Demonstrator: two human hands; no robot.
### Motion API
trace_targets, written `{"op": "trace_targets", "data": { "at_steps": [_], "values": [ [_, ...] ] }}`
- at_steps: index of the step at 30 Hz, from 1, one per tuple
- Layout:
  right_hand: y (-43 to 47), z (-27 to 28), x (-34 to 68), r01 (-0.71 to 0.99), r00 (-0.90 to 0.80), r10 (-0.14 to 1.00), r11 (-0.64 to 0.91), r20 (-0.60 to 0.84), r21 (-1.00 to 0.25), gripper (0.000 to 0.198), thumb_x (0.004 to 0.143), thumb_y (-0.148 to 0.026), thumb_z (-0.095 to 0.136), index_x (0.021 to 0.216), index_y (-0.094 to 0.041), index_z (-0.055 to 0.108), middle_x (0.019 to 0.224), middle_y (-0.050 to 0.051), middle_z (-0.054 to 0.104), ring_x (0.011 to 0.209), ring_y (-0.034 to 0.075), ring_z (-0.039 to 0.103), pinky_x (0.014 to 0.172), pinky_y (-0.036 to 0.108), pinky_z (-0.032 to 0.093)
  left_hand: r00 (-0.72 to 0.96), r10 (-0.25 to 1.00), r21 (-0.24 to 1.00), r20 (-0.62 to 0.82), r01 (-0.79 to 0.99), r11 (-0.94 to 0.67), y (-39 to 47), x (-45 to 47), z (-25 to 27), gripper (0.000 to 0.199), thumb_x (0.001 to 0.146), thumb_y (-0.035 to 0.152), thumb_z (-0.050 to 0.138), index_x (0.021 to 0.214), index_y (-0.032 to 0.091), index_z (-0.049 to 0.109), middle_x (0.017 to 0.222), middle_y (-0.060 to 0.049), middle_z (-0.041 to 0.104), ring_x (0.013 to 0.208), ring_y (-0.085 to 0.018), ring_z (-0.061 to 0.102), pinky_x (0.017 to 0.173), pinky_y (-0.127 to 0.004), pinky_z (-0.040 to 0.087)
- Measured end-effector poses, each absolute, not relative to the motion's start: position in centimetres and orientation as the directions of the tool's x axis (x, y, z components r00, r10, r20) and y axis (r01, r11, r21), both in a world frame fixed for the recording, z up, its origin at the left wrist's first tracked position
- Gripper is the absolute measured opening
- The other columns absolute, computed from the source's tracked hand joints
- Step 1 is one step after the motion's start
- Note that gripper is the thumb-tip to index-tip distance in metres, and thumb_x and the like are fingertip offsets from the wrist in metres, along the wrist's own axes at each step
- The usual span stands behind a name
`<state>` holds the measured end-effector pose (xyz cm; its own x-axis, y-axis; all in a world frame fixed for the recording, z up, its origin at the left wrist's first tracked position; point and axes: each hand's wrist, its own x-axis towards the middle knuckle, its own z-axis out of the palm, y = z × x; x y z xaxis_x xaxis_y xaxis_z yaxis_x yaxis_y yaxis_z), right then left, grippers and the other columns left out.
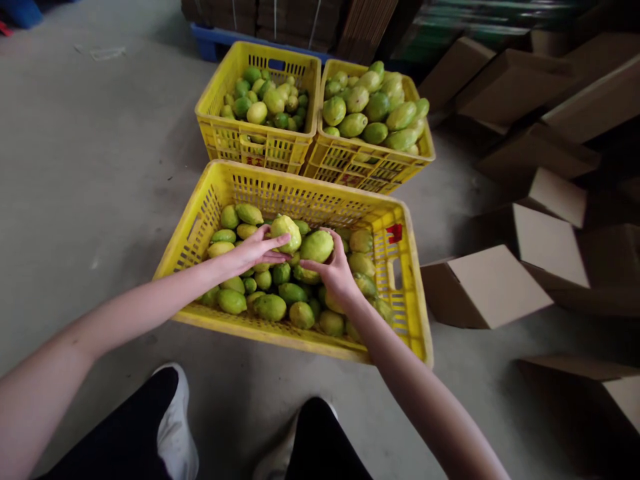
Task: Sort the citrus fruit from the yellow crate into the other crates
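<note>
My left hand [263, 250] is closed round a pale yellow-green lemon [287, 232], with the thumb across its front. Just to the right, my right hand [336, 267] grips a second, greener lemon [317, 246] between thumb and fingers. Both hands hold their fruit close together above a yellow plastic crate [300, 341]. Inside this crate lie many more green and yellow lemons [270, 307] of mixed sizes, partly hidden by my hands and forearms.
Two more yellow crates stand behind: the left one [250, 133] holds smaller lemons, the right one [370, 157] larger ones. Cardboard boxes [500, 283] lie on the floor to the right. A blue pallet [205, 41] with stacked cardboard is at the back. My shoes are below the near crate.
</note>
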<state>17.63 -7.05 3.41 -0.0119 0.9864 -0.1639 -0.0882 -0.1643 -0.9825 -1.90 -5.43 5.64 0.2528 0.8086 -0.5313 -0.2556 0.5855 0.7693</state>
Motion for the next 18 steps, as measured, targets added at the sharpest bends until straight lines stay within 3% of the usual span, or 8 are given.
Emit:
{"op": "trace_targets", "data": {
  "at_steps": [3, 7, 10, 15, 18],
  "values": [
    [-7.0, 3.1, 18.0, 0.144, -0.033, 0.995, 0.094, 0.09, -0.985, 0.07, 0.058, -0.016, 0.079, 0.123, -0.027, 0.056, 0.127, 0.002, 0.062, 0.122, 0.026, 0.057, 0.113, 0.045, 0.043, 0.159, 0.897, 0.867, -0.413, -0.231, 0.441, -5.0, -2.1, 5.5, 0.042, 0.077, 0.018, 0.083, 0.1, 0.022, 0.048, 0.106, -0.003, 0.066, 0.086, -0.018, 0.071, 0.088, -0.037, 0.058],
    [-6.9, 3.1, 18.2, 0.292, -0.082, 0.954, 0.3, 0.289, -0.908, 0.062, 0.065, -0.015, 0.071, 0.125, -0.028, 0.058, 0.129, 0.005, 0.062, 0.126, 0.029, 0.055, 0.118, 0.051, 0.036, 0.099, 0.961, 0.956, -0.26, -0.114, 0.27, -5.1, -2.3, 5.6, 0.046, 0.069, 0.017, 0.086, 0.091, 0.023, 0.047, 0.101, -0.001, 0.06, 0.094, -0.018, 0.067, 0.08, -0.029, 0.057],
    [-7.0, 3.4, 18.2, 0.336, -0.08, 0.93, 0.363, 0.358, -0.869, 0.055, 0.069, -0.014, 0.066, 0.121, -0.03, 0.06, 0.126, 0.005, 0.064, 0.125, 0.029, 0.056, 0.118, 0.053, 0.037, 0.124, 0.978, 0.985, -0.17, -0.017, 0.173, -5.7, -2.3, 5.8, 0.051, 0.063, 0.02, 0.091, 0.094, 0.024, 0.051, 0.106, -0.002, 0.06, 0.104, -0.021, 0.065, 0.084, -0.028, 0.055],
    [-7.3, 3.7, 17.9, 0.354, -0.081, 0.91, 0.408, 0.407, -0.842, 0.052, 0.072, -0.013, 0.063, 0.121, -0.032, 0.061, 0.127, 0.005, 0.063, 0.125, 0.029, 0.057, 0.117, 0.054, 0.038, 0.159, 0.984, 0.994, -0.076, 0.092, 0.062, -6.4, -2.4, 5.8, 0.062, 0.056, 0.02, 0.095, 0.107, 0.024, 0.061, 0.119, -0.006, 0.06, 0.122, -0.028, 0.057, 0.103, -0.034, 0.048],
    [-7.4, 3.8, 17.9, 0.36, -0.09, 0.89, 0.447, 0.446, -0.819, 0.052, 0.074, -0.012, 0.062, 0.122, -0.032, 0.061, 0.127, 0.005, 0.062, 0.125, 0.029, 0.057, 0.116, 0.054, 0.04, 0.177, 0.984, 0.986, -0.011, 0.165, -0.019, -6.4, -2.5, 5.5, 0.062, 0.058, 0.023, 0.095, 0.111, 0.023, 0.062, 0.121, -0.008, 0.06, 0.121, -0.03, 0.057, 0.108, -0.039, 0.046]
  ]
}}
